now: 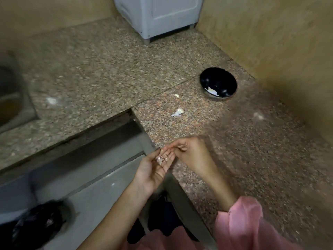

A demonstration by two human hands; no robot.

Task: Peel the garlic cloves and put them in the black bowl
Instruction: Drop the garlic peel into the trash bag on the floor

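Seen from the head camera, a person's left hand (153,170) lies palm-up and relaxed at the edge of the speckled stone surface (243,159), cradling a garlic clove (162,159) and loose skin. The right hand (191,154) pinches at that clove, its grip clenched on it. Two more cloves (178,112) lie on the stone near the black bowl (218,83).

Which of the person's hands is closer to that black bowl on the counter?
Right. The right hand lies below the black bowl, slightly to its left; the left hand sits farther down and left, at the counter's edge.
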